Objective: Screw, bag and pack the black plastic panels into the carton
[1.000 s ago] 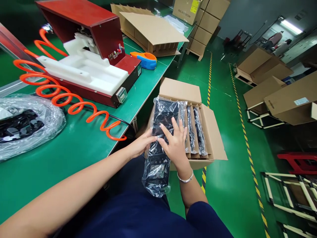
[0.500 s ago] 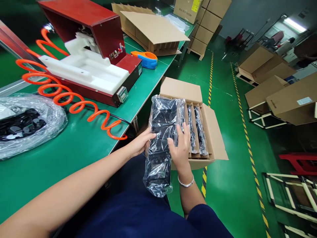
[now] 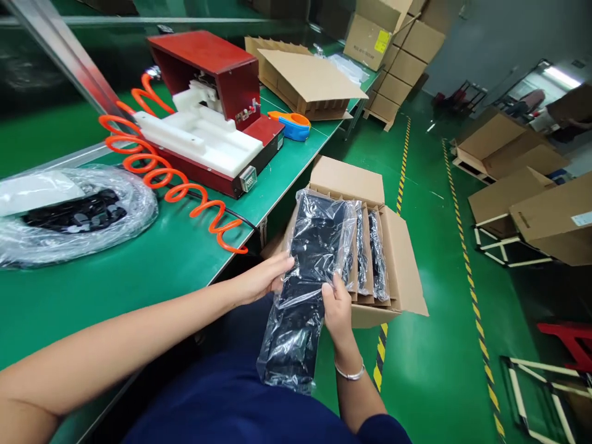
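A long black part in a clear plastic bag (image 3: 314,240) lies between my hands, tilted above the open carton. My left hand (image 3: 264,279) grips its left edge, thumb on top and the other fingers hidden underneath. On the opposite edge, my right hand (image 3: 338,307) holds the bag between thumb and fingers. Under and beside it stands the open cardboard carton (image 3: 411,265), whose cardboard dividers separate more bagged black parts (image 3: 378,259) standing on edge.
Left of me, a green workbench (image 3: 185,290) carries a red machine with a white fixture (image 3: 217,148), a coiled orange hose (image 3: 178,194), a plastic bag of black pieces (image 3: 78,213), a blue-orange tape roll (image 3: 296,128) and folded cardboard (image 3: 314,80). Stacked cartons (image 3: 402,71) stand behind.
The bagged part now shows a plainer face than before. My right hand has gone from spread fingers over it to gripping its right edge. The view has shifted left.
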Demonstrator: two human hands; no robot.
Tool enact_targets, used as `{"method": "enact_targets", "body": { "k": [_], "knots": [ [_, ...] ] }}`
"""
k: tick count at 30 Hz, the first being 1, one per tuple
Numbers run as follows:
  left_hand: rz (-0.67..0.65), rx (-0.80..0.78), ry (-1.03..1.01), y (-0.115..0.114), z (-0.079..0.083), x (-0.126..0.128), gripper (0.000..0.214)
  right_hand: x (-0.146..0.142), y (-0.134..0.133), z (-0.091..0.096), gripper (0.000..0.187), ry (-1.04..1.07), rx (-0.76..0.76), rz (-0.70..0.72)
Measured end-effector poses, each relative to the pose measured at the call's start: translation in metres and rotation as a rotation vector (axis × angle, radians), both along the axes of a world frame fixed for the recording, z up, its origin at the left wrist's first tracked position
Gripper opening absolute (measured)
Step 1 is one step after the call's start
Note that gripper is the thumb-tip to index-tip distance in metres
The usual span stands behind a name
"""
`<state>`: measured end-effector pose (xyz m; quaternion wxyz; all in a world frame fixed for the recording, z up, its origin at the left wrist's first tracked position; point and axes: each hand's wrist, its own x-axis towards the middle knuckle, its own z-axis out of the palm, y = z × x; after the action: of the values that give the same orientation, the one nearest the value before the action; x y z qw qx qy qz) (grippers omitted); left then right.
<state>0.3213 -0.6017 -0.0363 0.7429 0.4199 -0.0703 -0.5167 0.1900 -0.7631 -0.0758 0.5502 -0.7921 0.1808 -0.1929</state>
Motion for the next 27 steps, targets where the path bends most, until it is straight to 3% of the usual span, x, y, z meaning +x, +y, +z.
{"method": "enact_targets", "body": {
  "k": [2, 5, 10, 15, 17, 21, 24, 27],
  "knots": [
    [0.005, 0.043, -0.023, 0.017, 0.007, -0.009, 0.071, -0.002, 0.007, 0.002, 0.055, -0.022, 0.022, 0.054],
    [0.172, 0.120, -0.046, 0.049, 0.009, -0.021, 0.070, 0.000, 0.024, 0.008, 0.053, -0.032, 0.049, 0.204],
    [0.505, 0.186, -0.035, 0.099, 0.003, -0.049, 0.067, 0.007, 0.058, 0.013, 0.056, 0.031, 0.028, 0.528],
    [0.645, 0.148, -0.041, 0.136, -0.005, -0.073, 0.058, 0.019, 0.072, 0.008, 0.051, 0.021, -0.053, 0.731],
    [0.659, 0.108, -0.056, 0.146, -0.010, -0.076, 0.057, 0.028, 0.072, 0.012, 0.049, -0.063, -0.159, 0.741],
    [0.645, 0.074, -0.092, 0.155, -0.020, -0.075, 0.066, 0.048, 0.079, 0.042, 0.050, -0.350, -0.471, 0.578],
    [0.593, 0.022, -0.133, 0.154, -0.022, -0.074, 0.072, 0.057, 0.097, 0.066, 0.048, -0.424, -0.791, 0.681],
    [0.579, 0.009, -0.158, 0.153, -0.021, -0.074, 0.073, 0.061, 0.116, 0.077, 0.047, -0.399, -1.029, 0.747]
  ]
}}
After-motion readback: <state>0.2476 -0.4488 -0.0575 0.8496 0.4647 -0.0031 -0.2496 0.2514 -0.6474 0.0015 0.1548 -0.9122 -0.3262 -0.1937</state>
